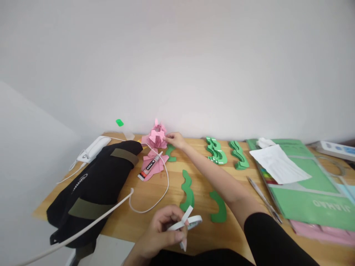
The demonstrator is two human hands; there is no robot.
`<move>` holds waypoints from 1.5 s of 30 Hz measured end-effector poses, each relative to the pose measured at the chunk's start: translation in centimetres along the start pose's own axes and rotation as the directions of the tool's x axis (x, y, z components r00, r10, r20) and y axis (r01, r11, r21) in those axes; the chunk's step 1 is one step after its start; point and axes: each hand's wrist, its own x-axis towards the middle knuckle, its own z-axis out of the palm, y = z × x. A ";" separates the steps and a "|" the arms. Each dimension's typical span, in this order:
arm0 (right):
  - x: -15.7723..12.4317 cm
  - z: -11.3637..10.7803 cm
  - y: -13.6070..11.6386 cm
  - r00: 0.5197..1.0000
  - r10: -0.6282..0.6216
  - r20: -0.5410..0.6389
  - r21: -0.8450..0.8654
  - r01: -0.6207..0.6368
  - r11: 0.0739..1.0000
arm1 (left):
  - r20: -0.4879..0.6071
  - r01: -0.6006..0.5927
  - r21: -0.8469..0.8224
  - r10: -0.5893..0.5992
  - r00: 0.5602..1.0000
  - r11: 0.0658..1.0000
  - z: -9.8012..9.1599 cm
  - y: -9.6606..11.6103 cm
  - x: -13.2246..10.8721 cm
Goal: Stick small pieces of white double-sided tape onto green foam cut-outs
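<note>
My left hand point(169, 229) is closed round a roll of white tape point(195, 221), with a short tape end sticking up, near the front edge of the table. At the back, my right hand point(175, 139) reaches out with its fingers pinched at the edge of a pink folded-paper piece point(157, 138) that stands upright. Just below that hand lies a green wavy paper piece point(170, 153). Two more green cut-outs lie in front: a wavy one point(187, 190) and a curved one point(219, 207), partly behind my right forearm.
Stacks of green wavy pieces point(239, 155) stand at the back. A glue tube point(149, 166) rests on pink paper. On the left are a black bag point(111, 184), a power strip point(94, 147) and a white cable point(168, 181). Tweezers point(263, 197) and a green folder point(310, 207) lie right.
</note>
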 end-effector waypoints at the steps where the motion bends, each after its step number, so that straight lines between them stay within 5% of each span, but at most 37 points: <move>1: 0.2 0.1 0.3 1.000 0.012 0.011 0.028 -0.012 1.000 | 0.000 0.004 -0.001 -0.004 1.000 1.000 0.0 0.0 0.0; 13: 0.6 1.0 1.0 0.999 0.038 0.018 0.223 -0.041 0.974 | 0.114 -0.061 -0.039 0.065 0.991 0.997 -0.9 -1.2 0.5; 19: -0.1 0.5 -0.2 0.996 -0.038 -0.075 0.153 0.049 0.987 | 0.032 -0.002 0.003 0.002 0.999 1.000 -0.3 -0.3 0.2; 27: -2.3 -0.6 -2.5 0.986 -0.104 -0.129 0.047 0.111 0.993 | 0.098 -0.071 0.055 0.065 0.993 0.996 -0.9 -0.6 0.9; 31: -5.9 -3.2 -3.6 0.982 -0.098 -0.163 0.030 0.104 0.994 | 0.017 -0.113 0.082 0.112 0.994 0.990 -0.4 0.9 1.8; 36: -14.2 -6.4 -3.8 0.989 -0.051 -0.140 0.072 0.061 0.995 | -0.055 -0.135 -0.024 0.133 0.990 0.991 0.7 2.6 4.5; 41: -21.7 -6.9 -2.6 0.982 0.154 -0.110 0.356 -0.105 0.929 | -0.008 -0.088 -0.103 0.088 0.996 0.991 1.7 2.5 7.7; 45: -24.1 -6.7 -1.5 0.959 0.206 -0.195 0.354 -0.126 0.927 | 0.011 -0.040 -0.112 0.042 0.999 0.993 2.6 1.9 9.4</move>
